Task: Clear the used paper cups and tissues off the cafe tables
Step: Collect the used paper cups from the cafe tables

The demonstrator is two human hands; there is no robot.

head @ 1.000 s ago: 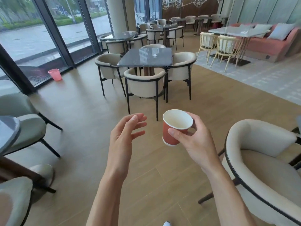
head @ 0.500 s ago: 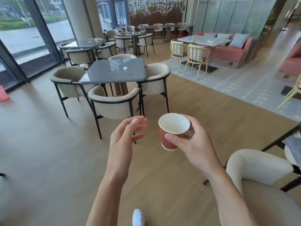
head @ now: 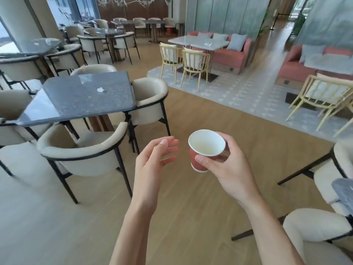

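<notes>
My right hand (head: pixel 227 167) holds a red paper cup (head: pixel 204 150) with a white inside, upright at chest height over the wooden floor. My left hand (head: pixel 152 161) hovers just left of the cup with its fingers loosely apart and nothing in it. On the dark stone table (head: pixel 63 106) ahead to the left lies a small crumpled white tissue (head: pixel 100 90). A pale table (head: pixel 198 42) by the pink sofa farther back carries something small and whitish; I cannot tell what it is.
Cream armchairs (head: pixel 84 150) ring the dark table. Another cream chair (head: pixel 342 169) and a grey table corner (head: pixel 343 190) stand close on my right. Yellow wooden chairs (head: pixel 193 62) and pink sofas (head: pixel 233 52) sit on a grey rug beyond. Open wooden floor lies ahead.
The view has swung right and moved forward: the dark table is now nearer and further left. The cup stays in my right hand and my left hand stays beside it.
</notes>
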